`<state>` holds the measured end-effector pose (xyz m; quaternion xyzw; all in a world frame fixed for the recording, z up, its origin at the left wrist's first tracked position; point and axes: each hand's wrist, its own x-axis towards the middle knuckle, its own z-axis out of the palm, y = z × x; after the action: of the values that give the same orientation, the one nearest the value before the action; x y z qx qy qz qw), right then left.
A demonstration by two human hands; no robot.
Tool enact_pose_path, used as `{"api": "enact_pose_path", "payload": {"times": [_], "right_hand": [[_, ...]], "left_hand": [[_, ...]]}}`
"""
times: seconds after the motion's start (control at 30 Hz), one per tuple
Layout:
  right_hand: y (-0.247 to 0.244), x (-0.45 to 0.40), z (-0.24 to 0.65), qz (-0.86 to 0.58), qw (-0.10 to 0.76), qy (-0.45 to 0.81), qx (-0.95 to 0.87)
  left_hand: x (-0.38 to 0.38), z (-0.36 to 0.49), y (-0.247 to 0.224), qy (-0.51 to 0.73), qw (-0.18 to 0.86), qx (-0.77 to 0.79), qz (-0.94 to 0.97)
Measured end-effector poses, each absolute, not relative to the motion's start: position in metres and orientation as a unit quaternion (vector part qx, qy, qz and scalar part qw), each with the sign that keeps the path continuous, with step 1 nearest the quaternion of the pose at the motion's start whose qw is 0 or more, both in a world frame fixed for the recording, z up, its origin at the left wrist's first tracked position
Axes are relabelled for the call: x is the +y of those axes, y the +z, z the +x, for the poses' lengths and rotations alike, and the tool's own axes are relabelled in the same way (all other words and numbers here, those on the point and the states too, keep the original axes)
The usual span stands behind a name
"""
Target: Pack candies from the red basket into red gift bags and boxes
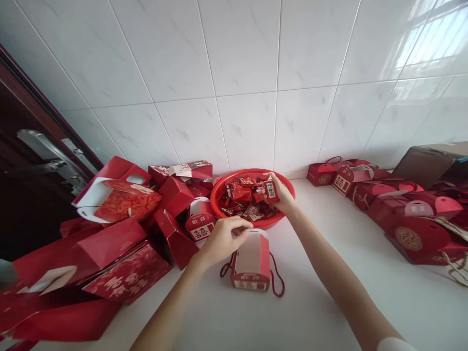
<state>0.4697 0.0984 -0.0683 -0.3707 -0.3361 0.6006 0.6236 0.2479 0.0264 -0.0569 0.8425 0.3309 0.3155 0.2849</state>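
Note:
A small red and white gift box (252, 261) with dark red cords at its sides stands on the white surface in the middle. At its upper left edge is my left hand (227, 238), fingers curled with the fingertips near the box's raised flap; whether they grip it is hard to see. Behind the box, a red plastic basket (268, 223) holds many wrapped sweets (242, 193). Over the basket's right part, my right hand (281, 195) is closed on a small red packet (270, 189) with a pale label.
Red gift boxes, some open, pile up at the left, including a flowered one (127, 275). More red boxes (413, 239) stand along the right, beside a brown carton (424, 163). A tiled wall (244, 117) rises behind; a dark door (22, 195) is far left.

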Motion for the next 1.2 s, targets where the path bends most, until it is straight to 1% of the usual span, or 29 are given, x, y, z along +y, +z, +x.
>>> {"api": "enact_pose_path", "payload": {"times": [0.17,0.27,0.37,0.47,0.53,0.77,0.9,1.07,1.2], "right_hand": [[-0.067,0.094,0.465,-0.379,0.652,0.565,-0.334],[-0.067,0.092,0.462,-0.381,0.657,0.547,-0.351],[-0.068,0.092,0.462,-0.383,0.656,0.539,-0.364],[-0.070,0.092,0.463,-0.380,0.654,0.538,-0.373],[-0.072,0.093,0.464,-0.372,0.653,0.542,-0.377],[-0.072,0.093,0.464,-0.366,0.645,0.550,-0.384],[-0.071,0.092,0.463,-0.373,0.639,0.555,-0.380],[-0.072,0.092,0.463,-0.365,0.634,0.561,-0.387],[-0.072,0.094,0.465,-0.365,0.619,0.590,-0.368]], "left_hand": [[0.052,0.256,-0.057,0.373,0.247,0.349,0.823],[0.080,0.250,-0.053,0.402,0.221,0.405,0.791],[0.112,0.243,-0.053,0.382,0.205,0.469,0.769],[0.137,0.244,-0.058,0.315,0.246,0.473,0.785],[0.149,0.249,-0.064,0.301,0.267,0.467,0.788],[0.168,0.264,-0.076,0.348,0.328,0.440,0.760],[0.163,0.260,-0.074,0.388,0.372,0.410,0.737],[0.153,0.260,-0.071,0.435,0.455,0.373,0.682],[0.149,0.265,-0.070,0.440,0.470,0.376,0.666]]}}
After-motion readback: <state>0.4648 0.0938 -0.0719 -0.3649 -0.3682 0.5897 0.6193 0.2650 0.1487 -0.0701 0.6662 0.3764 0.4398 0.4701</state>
